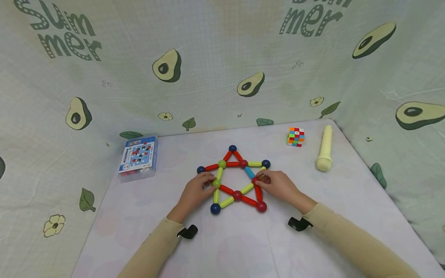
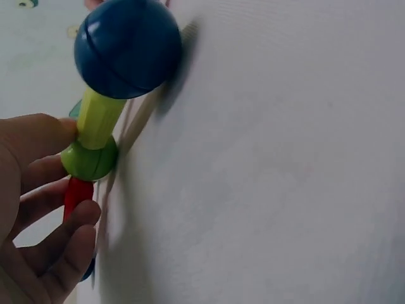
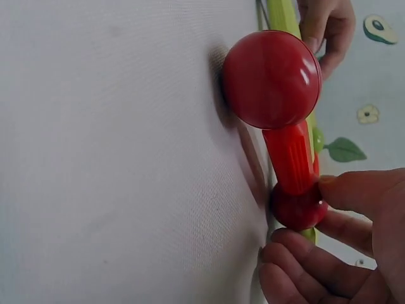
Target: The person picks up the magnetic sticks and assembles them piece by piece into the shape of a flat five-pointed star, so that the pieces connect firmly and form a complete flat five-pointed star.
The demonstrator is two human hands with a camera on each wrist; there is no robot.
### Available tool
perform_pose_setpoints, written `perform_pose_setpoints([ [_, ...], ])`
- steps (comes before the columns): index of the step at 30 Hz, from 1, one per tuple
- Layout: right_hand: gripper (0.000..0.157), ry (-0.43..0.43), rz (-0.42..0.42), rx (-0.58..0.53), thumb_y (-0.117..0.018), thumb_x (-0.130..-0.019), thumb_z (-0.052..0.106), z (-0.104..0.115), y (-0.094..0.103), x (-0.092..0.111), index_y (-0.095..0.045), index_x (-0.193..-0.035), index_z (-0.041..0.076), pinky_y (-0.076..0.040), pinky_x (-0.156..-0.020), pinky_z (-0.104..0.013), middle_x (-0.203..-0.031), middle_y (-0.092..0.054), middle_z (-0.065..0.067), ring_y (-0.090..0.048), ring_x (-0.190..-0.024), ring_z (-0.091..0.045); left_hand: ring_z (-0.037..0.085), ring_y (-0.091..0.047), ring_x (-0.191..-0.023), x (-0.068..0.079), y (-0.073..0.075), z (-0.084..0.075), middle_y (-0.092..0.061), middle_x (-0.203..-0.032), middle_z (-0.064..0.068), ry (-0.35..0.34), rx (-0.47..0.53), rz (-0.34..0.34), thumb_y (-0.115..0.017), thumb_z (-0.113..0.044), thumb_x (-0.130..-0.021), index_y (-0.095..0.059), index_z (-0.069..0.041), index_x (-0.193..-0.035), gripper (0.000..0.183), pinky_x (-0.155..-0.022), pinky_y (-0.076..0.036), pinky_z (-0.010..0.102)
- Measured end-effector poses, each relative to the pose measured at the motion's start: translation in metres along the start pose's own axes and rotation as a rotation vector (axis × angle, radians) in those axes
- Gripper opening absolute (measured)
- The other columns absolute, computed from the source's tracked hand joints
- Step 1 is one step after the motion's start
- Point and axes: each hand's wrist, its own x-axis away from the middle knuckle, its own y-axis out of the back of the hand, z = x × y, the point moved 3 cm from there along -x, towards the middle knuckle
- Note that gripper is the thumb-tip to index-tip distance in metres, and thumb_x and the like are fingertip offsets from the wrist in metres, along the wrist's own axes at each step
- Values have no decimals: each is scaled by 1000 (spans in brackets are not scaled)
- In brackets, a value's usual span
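Observation:
A flat star (image 1: 226, 190) built from toy rods and balls lies on the table between my hands. Yellow and red rods and one blue rod (image 1: 249, 172) link its green, red and dark blue balls. My left hand (image 1: 195, 192) pinches a green ball (image 2: 95, 161) on the star's left side, its thumb by the yellow rod (image 2: 100, 120). On the opposite side, my right hand (image 1: 279, 186) holds a red ball (image 3: 297, 206) between thumb and fingers. A red rod (image 3: 290, 155) runs from that ball to a larger-looking red ball (image 3: 272, 79) at a near tip.
A clear plastic box with a blue label (image 1: 139, 156) lies at the back left. A puzzle cube (image 1: 296, 137) and a pale yellow stick with a rounded end (image 1: 325, 148) are at the back right. Avocado-print cloth (image 1: 208, 96) hangs behind the table (image 1: 222, 251).

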Motion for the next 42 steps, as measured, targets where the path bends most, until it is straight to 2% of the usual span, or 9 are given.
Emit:
perform_pose_setpoints([
  [6,30,9,-4,-16,-76,-93,29,-1,-3,1,-72,-119,14,-54,-73,-29,-90,-70,4,-63,-81,-14,11,-64,-97,1,-3,-2,-66,-123,-3,-11,76,14,-79,-21,-92,-73,-14,-119,29,-86,-55,30],
  [10,30,16,-20,-28,-76,-93,27,-2,-5,-1,-73,-120,15,-54,-74,-29,-92,-71,4,-64,-83,-14,8,-63,-95,-1,-5,1,-66,-122,-4,-9,114,18,-78,-22,-92,-74,-15,-117,26,-86,-55,27],
  [18,25,12,-60,-45,-77,-93,27,0,-9,-6,-71,-115,16,-56,-74,-30,-94,-73,2,-67,-84,-15,8,-63,-96,-4,-7,2,-65,-123,-3,-36,132,40,-78,-26,-91,-77,-15,-119,30,-85,-55,25],
  [25,25,16,-82,-57,-77,-92,27,1,-10,-7,-72,-115,16,-54,-70,-28,-92,-73,3,-66,-81,-13,10,-61,-95,-4,-8,-3,-64,-122,-2,-68,130,47,-77,-26,-92,-76,-15,-121,31,-83,-55,27],
  [34,26,2,-72,-43,-78,-92,28,0,-12,-8,-72,-115,17,-52,-67,-28,-88,-72,4,-63,-75,-12,11,-60,-90,-4,-13,-11,-65,-116,-3,45,112,12,-80,-28,-90,-71,-16,-116,30,-80,-54,25],
  [42,26,11,-71,-34,-78,-92,28,2,-14,-10,-72,-115,18,-52,-66,-27,-86,-71,5,-61,-74,-12,11,-60,-89,-5,-11,-11,-65,-117,-3,54,122,-10,-81,-24,-89,-74,-17,-112,25,-78,-54,25],
])
